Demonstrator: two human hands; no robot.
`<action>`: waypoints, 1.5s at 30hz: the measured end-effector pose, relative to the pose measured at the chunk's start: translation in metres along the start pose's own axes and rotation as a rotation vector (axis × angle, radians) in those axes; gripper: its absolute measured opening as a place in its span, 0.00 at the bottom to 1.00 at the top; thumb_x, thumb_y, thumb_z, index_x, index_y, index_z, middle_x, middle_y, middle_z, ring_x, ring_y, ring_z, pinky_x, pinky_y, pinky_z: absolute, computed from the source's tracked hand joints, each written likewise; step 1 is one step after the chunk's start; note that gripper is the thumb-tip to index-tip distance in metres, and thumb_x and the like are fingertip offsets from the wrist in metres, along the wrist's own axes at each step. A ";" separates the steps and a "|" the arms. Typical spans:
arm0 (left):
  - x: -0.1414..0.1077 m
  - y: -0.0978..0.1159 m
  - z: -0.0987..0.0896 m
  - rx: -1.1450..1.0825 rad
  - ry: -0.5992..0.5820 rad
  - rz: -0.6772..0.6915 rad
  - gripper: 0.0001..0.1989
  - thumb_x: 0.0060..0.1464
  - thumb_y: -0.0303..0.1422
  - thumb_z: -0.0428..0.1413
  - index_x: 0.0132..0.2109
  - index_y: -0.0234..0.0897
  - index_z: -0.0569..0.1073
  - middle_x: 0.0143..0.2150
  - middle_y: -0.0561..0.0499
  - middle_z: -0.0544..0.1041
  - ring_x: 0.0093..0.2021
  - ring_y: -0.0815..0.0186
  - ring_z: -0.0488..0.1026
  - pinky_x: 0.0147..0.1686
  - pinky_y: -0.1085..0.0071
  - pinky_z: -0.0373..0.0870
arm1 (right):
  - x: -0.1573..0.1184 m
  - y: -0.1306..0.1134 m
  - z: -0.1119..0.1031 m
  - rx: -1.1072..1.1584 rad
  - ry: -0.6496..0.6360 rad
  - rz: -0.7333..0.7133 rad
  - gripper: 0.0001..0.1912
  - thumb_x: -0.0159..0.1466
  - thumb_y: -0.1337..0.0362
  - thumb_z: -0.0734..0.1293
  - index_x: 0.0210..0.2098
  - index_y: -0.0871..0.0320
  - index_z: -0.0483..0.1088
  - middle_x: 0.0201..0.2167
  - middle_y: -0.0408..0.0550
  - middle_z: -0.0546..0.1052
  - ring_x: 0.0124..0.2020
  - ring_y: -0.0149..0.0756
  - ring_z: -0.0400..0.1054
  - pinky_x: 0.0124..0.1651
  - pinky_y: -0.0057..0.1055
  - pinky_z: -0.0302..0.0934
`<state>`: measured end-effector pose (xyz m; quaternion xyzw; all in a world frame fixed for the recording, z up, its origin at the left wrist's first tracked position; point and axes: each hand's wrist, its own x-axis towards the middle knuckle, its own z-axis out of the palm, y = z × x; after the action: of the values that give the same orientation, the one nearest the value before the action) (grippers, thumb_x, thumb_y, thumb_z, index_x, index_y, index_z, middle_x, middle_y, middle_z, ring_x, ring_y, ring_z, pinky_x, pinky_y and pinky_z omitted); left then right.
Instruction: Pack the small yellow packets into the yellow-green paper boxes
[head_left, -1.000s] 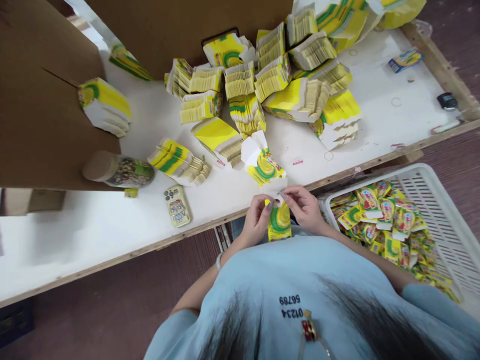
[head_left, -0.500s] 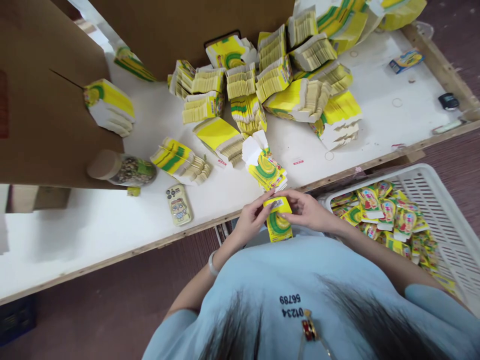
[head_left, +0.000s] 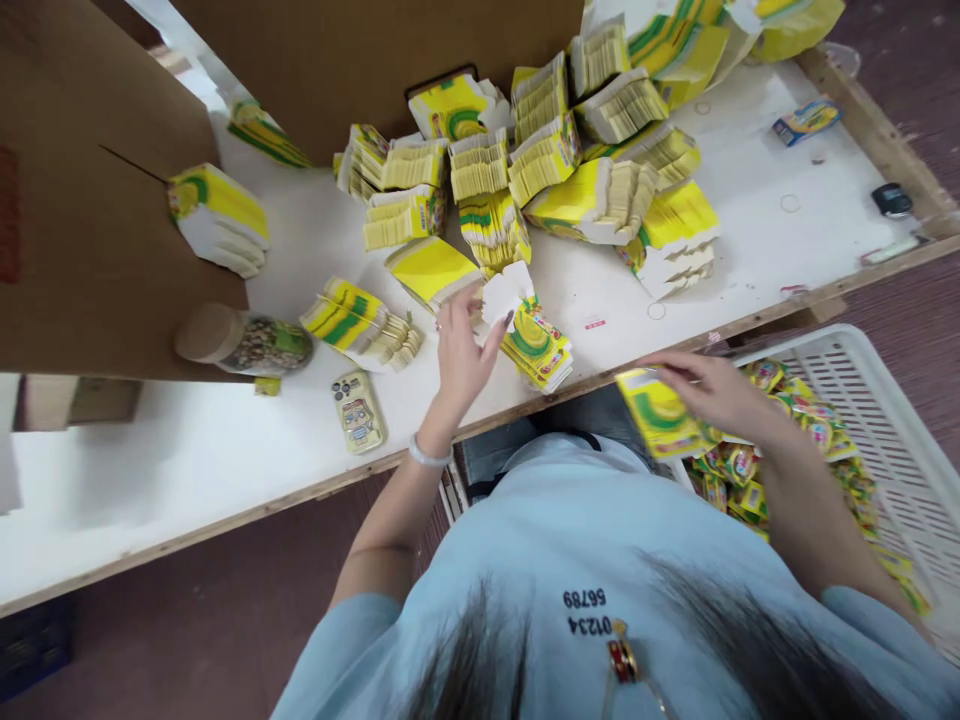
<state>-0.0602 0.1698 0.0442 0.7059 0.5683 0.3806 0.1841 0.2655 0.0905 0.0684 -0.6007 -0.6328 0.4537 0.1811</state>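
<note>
The right hand point(head_left: 716, 395) holds a thin yellow carton with a green swirl point(head_left: 661, 412) pinched by its upper edge between thumb and fingers, out past the front edge of the white tabletop with wooden edging point(head_left: 750, 215). From this view the carton overlaps the near left corner of a white slatted plastic basket point(head_left: 915, 490), which is heaped with small yellow, green and red packs point(head_left: 817, 435); how high it is above them cannot be told. The left hand point(head_left: 459, 352), a pale bangle point(head_left: 429, 454) round its wrist, is over the table with thumb and fingers parted — they are at the white end flaps of a fanned pile of flat yellow-and-green cartons point(head_left: 536, 345), though whether they touch the flaps is unclear. That pile lies near the table's front edge. Behind it stand and lean many tight bundles of folded yellow cartons point(head_left: 544, 165), crowded against a large brown cardboard box point(head_left: 375, 60). Left of the left hand, one more bundle of yellow-and-green cartons point(head_left: 360, 325) lies on its side, with a phone in a pale cartoon-printed case point(head_left: 358, 412) just in front and a clear jar of brown speckled pieces point(head_left: 259, 342) lying beside it. At the far right is a small blue-and-yellow box point(head_left: 808, 121).
</note>
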 end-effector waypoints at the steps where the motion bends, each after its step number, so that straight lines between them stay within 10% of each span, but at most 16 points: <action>1: 0.018 -0.011 0.005 0.059 0.027 -0.026 0.30 0.56 0.47 0.62 0.59 0.34 0.67 0.50 0.40 0.72 0.52 0.54 0.68 0.50 0.60 0.67 | -0.007 0.010 -0.019 -0.242 0.035 0.095 0.17 0.68 0.56 0.63 0.49 0.55 0.78 0.42 0.55 0.83 0.42 0.48 0.77 0.45 0.42 0.70; 6: 0.078 -0.047 0.029 0.116 -0.169 -0.137 0.13 0.54 0.39 0.65 0.33 0.35 0.72 0.33 0.47 0.72 0.39 0.57 0.70 0.45 0.60 0.67 | -0.034 0.033 -0.061 -0.983 0.241 0.428 0.31 0.68 0.53 0.64 0.64 0.64 0.65 0.44 0.72 0.79 0.46 0.64 0.75 0.45 0.52 0.66; 12: 0.080 -0.029 0.015 0.027 0.015 0.149 0.20 0.66 0.45 0.51 0.32 0.37 0.75 0.46 0.43 0.77 0.55 0.56 0.71 0.58 0.57 0.65 | 0.017 -0.004 -0.008 -0.703 0.467 -0.164 0.32 0.71 0.50 0.59 0.66 0.65 0.60 0.59 0.67 0.71 0.64 0.58 0.63 0.65 0.56 0.56; 16: 0.048 0.013 0.001 -0.233 -0.002 0.060 0.25 0.68 0.49 0.46 0.31 0.37 0.74 0.26 0.52 0.72 0.29 0.66 0.74 0.34 0.70 0.72 | 0.074 -0.049 0.047 -0.382 0.585 -0.543 0.33 0.69 0.47 0.61 0.68 0.56 0.57 0.66 0.59 0.65 0.70 0.54 0.53 0.71 0.58 0.45; 20: 0.014 0.049 -0.016 -0.414 0.036 -0.040 0.23 0.67 0.48 0.50 0.31 0.37 0.75 0.20 0.55 0.69 0.21 0.70 0.69 0.23 0.75 0.66 | 0.098 -0.078 0.084 -0.158 0.567 -0.652 0.27 0.70 0.49 0.62 0.64 0.54 0.61 0.55 0.58 0.73 0.59 0.52 0.67 0.66 0.56 0.56; 25: -0.017 0.055 -0.022 -0.535 0.018 0.023 0.23 0.63 0.51 0.53 0.56 0.42 0.74 0.48 0.45 0.80 0.43 0.62 0.79 0.37 0.70 0.76 | 0.078 -0.078 0.098 0.000 0.522 -0.660 0.22 0.73 0.51 0.57 0.59 0.56 0.64 0.49 0.57 0.76 0.50 0.45 0.72 0.57 0.44 0.67; 29: -0.043 0.054 0.005 -0.604 -0.286 0.174 0.50 0.52 0.52 0.64 0.73 0.49 0.47 0.75 0.39 0.50 0.72 0.47 0.55 0.65 0.54 0.65 | 0.058 -0.076 0.103 0.047 0.634 -0.593 0.21 0.74 0.53 0.51 0.56 0.54 0.67 0.50 0.55 0.77 0.55 0.44 0.71 0.63 0.48 0.63; 34: -0.065 0.052 0.027 -0.651 -0.352 0.072 0.40 0.59 0.51 0.58 0.71 0.40 0.54 0.64 0.36 0.68 0.66 0.48 0.66 0.64 0.55 0.66 | 0.047 -0.076 0.101 0.060 0.658 -0.604 0.23 0.75 0.55 0.48 0.54 0.52 0.69 0.49 0.50 0.79 0.60 0.42 0.70 0.73 0.54 0.47; 40: -0.068 0.052 0.019 -0.527 -0.278 -0.138 0.25 0.65 0.49 0.50 0.58 0.36 0.72 0.41 0.46 0.79 0.40 0.61 0.76 0.44 0.65 0.74 | 0.044 -0.077 0.104 0.412 0.544 -0.331 0.19 0.72 0.47 0.57 0.52 0.52 0.65 0.46 0.52 0.79 0.46 0.41 0.77 0.53 0.39 0.71; 45: -0.074 0.063 0.021 -0.589 -0.221 -0.267 0.27 0.66 0.51 0.48 0.63 0.39 0.67 0.36 0.48 0.78 0.33 0.64 0.73 0.35 0.68 0.72 | 0.040 -0.078 0.115 0.638 0.552 -0.206 0.26 0.67 0.44 0.65 0.57 0.49 0.56 0.49 0.52 0.76 0.38 0.36 0.78 0.41 0.33 0.72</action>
<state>-0.0079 0.0856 0.0504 0.5787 0.4980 0.4223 0.4887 0.1214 0.0964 0.0568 -0.5471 -0.4454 0.4283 0.5647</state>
